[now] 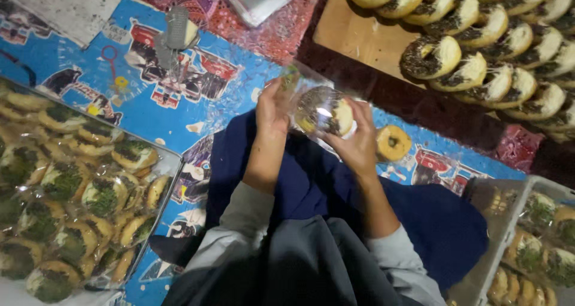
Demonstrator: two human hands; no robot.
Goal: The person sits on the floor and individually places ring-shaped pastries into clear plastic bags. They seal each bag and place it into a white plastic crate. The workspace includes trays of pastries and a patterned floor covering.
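Both hands were up over the lap, and between them sat a chocolate-sprinkled doughnut inside a clear plastic wrapper. The left hand pinched the wrapper's edge, fingers closed together on the plastic just left of the doughnut. The right hand cupped the doughnut from below and the right, fingers curled tight around it through the wrapper (the thumb side was hard to make out). A plain glazed doughnut lay on the blue printed cloth just beside the right hand. Left of the lap, a tray of wrapped doughnuts; top right, a wooden board carried rows of unwrapped sprinkled doughnuts.
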